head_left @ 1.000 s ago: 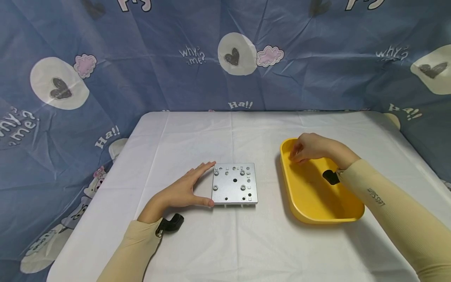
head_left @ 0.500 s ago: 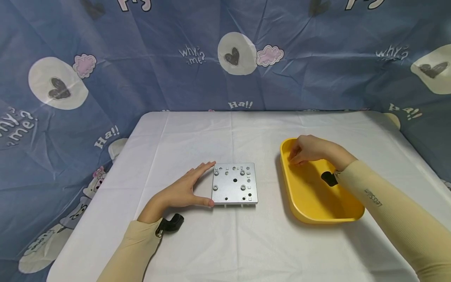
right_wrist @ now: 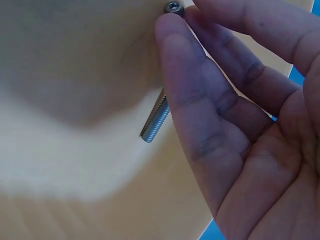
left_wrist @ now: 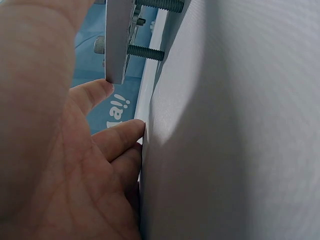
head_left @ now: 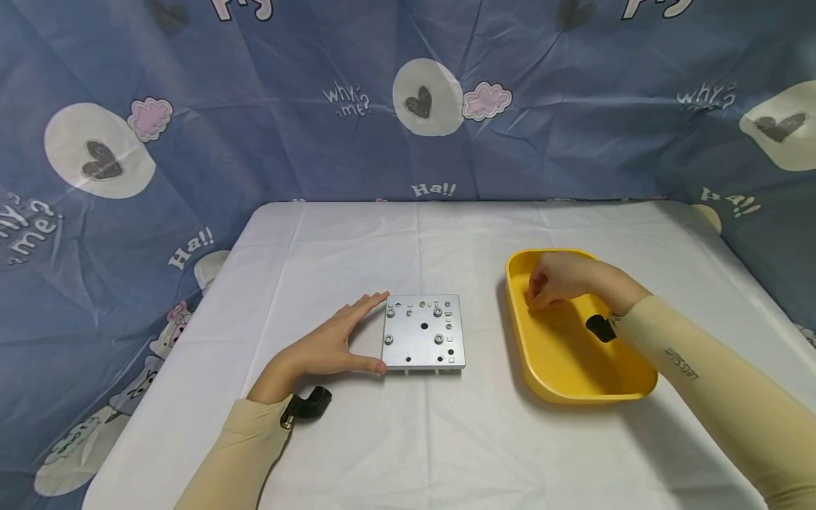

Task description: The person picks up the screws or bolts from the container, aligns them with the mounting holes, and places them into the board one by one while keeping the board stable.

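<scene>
A silver metal plate point(head_left: 424, 332) stands near the table's middle, raised on long threaded screws. Cap heads and small holes dot its top. My left hand point(head_left: 332, 345) spreads along its left side, thumb at the near corner and index fingertip at the far one. In the left wrist view, a fingertip meets the edge of the plate point(left_wrist: 115, 42). Down inside the yellow tray point(head_left: 523, 347), my right hand point(head_left: 561, 278) has its fingers curled together. The right wrist view shows a socket head screw point(right_wrist: 174, 7) at those fingertips and a threaded shank point(right_wrist: 156, 120) partly hidden behind a finger.
A white cloth point(head_left: 357, 248) covers the table. Blue printed fabric point(head_left: 306, 142) hangs behind and beside it. The tray's raised rim point(head_left: 515, 312) surrounds the right hand, and a black wrist camera point(head_left: 307, 405) juts from the left sleeve.
My right hand has dipped a little lower into the tray, toward me. The left hand and the plate stay put.
</scene>
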`<state>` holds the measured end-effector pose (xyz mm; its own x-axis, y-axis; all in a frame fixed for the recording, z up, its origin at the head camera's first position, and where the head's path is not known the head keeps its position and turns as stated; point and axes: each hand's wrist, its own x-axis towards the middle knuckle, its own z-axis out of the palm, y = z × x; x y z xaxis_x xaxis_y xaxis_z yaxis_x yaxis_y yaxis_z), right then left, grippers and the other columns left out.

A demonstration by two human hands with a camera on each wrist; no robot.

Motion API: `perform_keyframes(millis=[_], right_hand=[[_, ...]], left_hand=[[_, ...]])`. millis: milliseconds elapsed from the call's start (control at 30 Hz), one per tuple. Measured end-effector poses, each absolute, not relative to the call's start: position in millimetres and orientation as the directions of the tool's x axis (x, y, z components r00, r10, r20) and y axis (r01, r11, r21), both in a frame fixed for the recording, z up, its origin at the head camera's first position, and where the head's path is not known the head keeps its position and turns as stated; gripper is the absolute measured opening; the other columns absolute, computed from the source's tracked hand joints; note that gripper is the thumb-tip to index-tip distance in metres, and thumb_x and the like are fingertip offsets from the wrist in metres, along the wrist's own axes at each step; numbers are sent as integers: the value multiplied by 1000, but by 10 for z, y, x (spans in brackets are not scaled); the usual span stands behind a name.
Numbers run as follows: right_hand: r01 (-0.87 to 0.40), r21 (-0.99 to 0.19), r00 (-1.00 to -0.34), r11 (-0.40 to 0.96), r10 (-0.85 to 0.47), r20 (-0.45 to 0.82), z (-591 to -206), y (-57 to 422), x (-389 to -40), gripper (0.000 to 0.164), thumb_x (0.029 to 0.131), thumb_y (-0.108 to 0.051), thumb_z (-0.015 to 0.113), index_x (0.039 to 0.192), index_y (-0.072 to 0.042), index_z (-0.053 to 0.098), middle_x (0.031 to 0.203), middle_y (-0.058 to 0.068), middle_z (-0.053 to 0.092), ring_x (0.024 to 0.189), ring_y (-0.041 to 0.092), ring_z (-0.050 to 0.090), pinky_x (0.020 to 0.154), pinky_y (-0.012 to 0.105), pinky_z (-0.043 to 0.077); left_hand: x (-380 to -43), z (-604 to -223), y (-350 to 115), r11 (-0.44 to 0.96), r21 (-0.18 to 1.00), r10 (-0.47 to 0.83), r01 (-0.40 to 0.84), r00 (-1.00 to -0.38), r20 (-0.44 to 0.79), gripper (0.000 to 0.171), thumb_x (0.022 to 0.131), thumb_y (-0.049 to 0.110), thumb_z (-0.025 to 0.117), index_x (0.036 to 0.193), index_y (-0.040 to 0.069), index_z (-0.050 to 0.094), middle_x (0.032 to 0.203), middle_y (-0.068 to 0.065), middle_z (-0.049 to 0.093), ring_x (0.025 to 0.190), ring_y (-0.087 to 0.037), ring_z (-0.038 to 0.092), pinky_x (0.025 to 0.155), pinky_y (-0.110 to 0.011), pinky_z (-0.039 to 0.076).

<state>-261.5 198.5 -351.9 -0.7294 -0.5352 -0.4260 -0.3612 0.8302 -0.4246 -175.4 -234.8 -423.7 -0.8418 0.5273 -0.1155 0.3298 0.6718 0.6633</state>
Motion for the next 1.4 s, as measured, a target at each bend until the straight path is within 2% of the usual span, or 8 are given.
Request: perform_keyframes(millis=[433, 667, 833, 967, 1067, 1400], right_hand=[[-293, -407, -773, 865, -465, -433, -3540, 2041, -2603, 20, 90, -21, 84, 80, -8, 73, 69, -2, 70, 64, 9, 63, 66, 24, 53], [-257, -408, -778, 876, -438, -451, -3540, 1992, -2606, 38, 90, -30, 87, 68, -13, 61, 64, -3, 67, 63, 8, 65, 64, 22, 52], [-273, -394, -777, 878, -443, -448, -3554, 1970, -2620, 24, 90, -20, 85, 76, -8, 69, 66, -2, 70, 62, 7, 65, 63, 21, 53], [-281, -366, -778, 887, -433, -455, -3568, 1998, -2639, 11, 85, -13, 82, 83, -5, 74, 66, -3, 68, 62, 7, 60, 64, 21, 50], [-271, -352, -776, 896, -420, -470, -3573, 2044, -2649, 11, 82, -11, 82, 86, -4, 75, 67, -4, 67, 63, 8, 58, 64, 21, 49], [-166, -424, -742, 890, -396, -541, -3564, 2136, -2651, 14, 84, -6, 82, 93, 0, 74, 77, 0, 68, 66, 8, 61, 63, 20, 53]], left_hand=[[-1756, -4247, -2357, 663, 670, 534, 333, -838, -111, 123, 75, 53, 96, 172, 35, 22, 181, -7, 20, 169, -39, 12, 138, -62, 8], [-1760, -4248, -2364, 673, 661, 529, 331, -840, -117, 123, 75, 54, 95, 172, 38, 21, 181, -8, 19, 169, -37, 12, 138, -61, 8], [-1762, -4248, -2360, 674, 659, 531, 335, -839, -116, 124, 75, 54, 96, 172, 36, 21, 181, -8, 20, 169, -37, 13, 138, -60, 8], [-1762, -4248, -2356, 672, 659, 532, 337, -839, -114, 124, 75, 54, 96, 172, 34, 22, 181, -8, 20, 169, -38, 13, 138, -60, 8], [-1758, -4248, -2357, 675, 657, 530, 337, -840, -114, 124, 75, 54, 96, 172, 34, 22, 181, -9, 20, 169, -38, 14, 138, -61, 8], [-1760, -4229, -2362, 676, 661, 528, 327, -840, -124, 123, 75, 54, 95, 172, 35, 22, 181, -9, 19, 169, -36, 12, 138, -61, 8]])
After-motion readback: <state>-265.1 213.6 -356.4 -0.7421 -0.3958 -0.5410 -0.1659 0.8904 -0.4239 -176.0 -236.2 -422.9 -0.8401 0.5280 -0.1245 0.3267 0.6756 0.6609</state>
